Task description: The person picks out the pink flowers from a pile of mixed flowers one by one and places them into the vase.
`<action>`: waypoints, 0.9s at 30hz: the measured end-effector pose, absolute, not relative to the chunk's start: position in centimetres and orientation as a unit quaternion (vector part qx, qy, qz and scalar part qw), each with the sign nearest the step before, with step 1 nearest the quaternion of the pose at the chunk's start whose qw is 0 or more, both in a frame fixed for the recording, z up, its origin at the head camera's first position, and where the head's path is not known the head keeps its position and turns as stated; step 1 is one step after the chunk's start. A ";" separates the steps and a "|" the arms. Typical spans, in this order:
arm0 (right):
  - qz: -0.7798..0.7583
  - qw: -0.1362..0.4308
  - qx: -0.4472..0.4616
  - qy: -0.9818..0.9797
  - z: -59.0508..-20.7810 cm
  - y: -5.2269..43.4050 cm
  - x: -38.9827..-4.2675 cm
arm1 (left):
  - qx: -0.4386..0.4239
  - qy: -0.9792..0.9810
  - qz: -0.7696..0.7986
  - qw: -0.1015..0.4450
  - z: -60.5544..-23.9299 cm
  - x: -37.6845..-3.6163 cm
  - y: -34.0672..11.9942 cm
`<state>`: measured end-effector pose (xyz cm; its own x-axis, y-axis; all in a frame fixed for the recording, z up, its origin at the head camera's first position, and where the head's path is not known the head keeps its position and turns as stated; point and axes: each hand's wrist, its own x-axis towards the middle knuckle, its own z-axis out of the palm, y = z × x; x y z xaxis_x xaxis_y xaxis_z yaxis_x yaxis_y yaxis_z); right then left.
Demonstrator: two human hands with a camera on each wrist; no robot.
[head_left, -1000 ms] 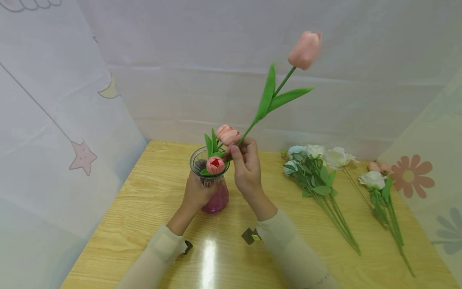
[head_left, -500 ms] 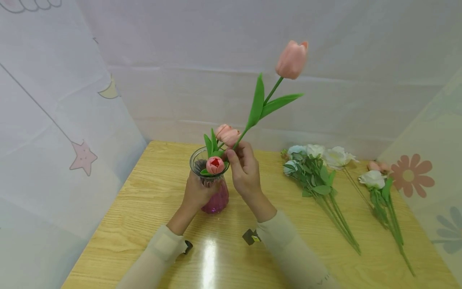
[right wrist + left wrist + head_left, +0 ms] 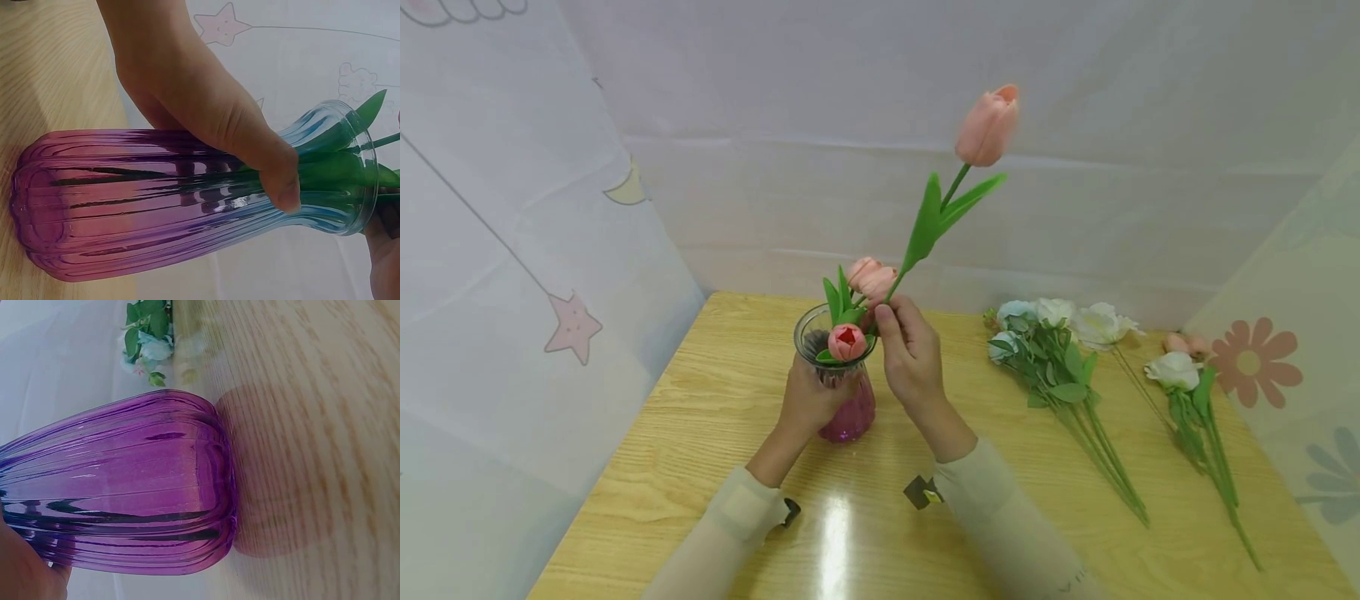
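Your left hand [image 3: 808, 400] grips the vase [image 3: 842, 392] while your right hand [image 3: 910, 354] pinches the tulip stem [image 3: 917, 250] at its rim; next, probably lower it straight

Table [image 3: 700, 433]: light wood grain, glossy, bright glare patch near front edge | Backdrop [image 3: 850, 125]: pale draped fabric on three sides | Left panel: pink star [image 3: 573, 325], yellow moon [image 3: 628, 187] | Right panel: pink daisy print [image 3: 1255, 364]
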<state>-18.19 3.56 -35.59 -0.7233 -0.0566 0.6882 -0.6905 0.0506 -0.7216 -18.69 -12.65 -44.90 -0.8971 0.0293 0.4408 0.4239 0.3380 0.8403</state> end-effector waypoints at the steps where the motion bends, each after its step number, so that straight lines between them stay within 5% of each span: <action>1: 0.628 0.252 0.274 -0.683 -35.6 3.6 -18.2 | -0.143 -0.798 -0.558 0.176 -44.9 -18.7 -12.7; 27: 0.525 0.302 0.240 -0.758 -36.6 3.9 -17.2 | -0.139 -0.794 -0.565 0.176 -45.2 -18.8 -12.7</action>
